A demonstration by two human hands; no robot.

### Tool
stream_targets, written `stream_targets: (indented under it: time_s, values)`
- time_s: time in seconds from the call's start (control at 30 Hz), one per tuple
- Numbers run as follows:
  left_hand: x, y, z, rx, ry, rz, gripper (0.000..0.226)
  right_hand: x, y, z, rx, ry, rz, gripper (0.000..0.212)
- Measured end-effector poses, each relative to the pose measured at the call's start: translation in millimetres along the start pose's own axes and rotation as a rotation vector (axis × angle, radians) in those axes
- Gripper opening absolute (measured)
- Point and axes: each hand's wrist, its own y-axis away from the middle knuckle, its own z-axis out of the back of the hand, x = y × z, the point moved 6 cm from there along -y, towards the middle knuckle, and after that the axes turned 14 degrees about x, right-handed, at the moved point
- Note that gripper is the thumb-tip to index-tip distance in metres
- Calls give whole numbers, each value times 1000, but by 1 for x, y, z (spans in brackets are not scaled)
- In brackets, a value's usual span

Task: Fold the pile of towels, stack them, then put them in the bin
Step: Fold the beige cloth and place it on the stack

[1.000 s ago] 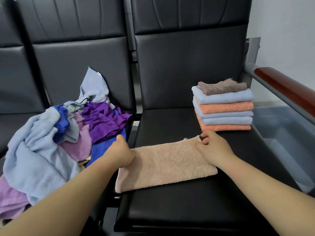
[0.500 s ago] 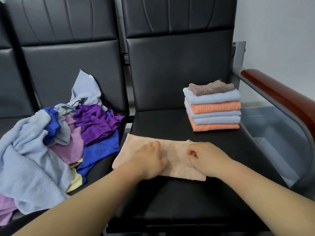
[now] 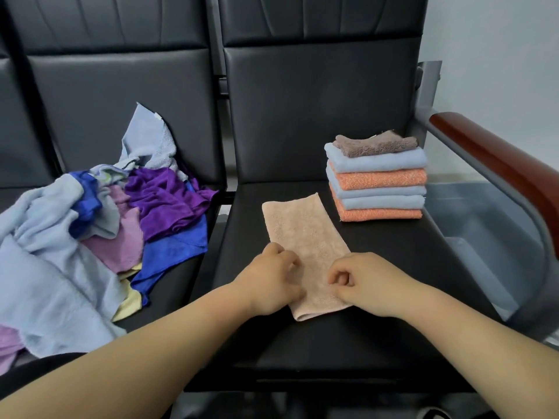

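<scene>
A beige towel (image 3: 304, 237), folded into a long strip, lies on the black seat (image 3: 393, 267) and runs away from me. My left hand (image 3: 272, 279) pinches its near left edge. My right hand (image 3: 363, 282) pinches its near right edge. Behind it on the right stands a neat stack of folded towels (image 3: 378, 179), blue and orange with a brown one on top. A loose pile of unfolded towels (image 3: 90, 225) in blue, purple and pink covers the seat on the left. The grey bin (image 3: 490, 225) sits on the floor beyond the armrest on the right.
A wooden-topped metal armrest (image 3: 499, 167) runs along the right side of the seat, between the seat and the bin. Black seat backs rise behind both seats. A gap separates the two seats.
The beige towel has turned from lying sideways to lying lengthwise and is now narrower. Both hands have drawn closer together at its near end.
</scene>
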Motion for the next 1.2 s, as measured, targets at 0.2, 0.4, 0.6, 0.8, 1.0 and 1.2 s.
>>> stream_targets:
  time_s: [0.2, 0.4, 0.6, 0.8, 1.0, 1.2]
  values:
    - [-20, 13, -14, 65, 160, -159, 36, -7, -4, 3, -11, -31, -51, 7]
    - [-13, 21, -13, 210, 375, -152, 36, -9, -4, 2, 74, -58, -76, 31]
    - [5, 19, 6, -135, 296, -48, 13, -1, 7, -2, 128, -69, -75, 32]
    - [18, 29, 41, -258, 489, 31, 18, -10, 3, 20, -157, -254, -75, 17]
    - [36, 42, 24, 88, 1001, 249, 13, -12, -1, 1, 138, -911, -85, 17]
    - [49, 24, 26, -143, 1062, 133, 27, -15, -7, 1, 26, -929, -132, 63]
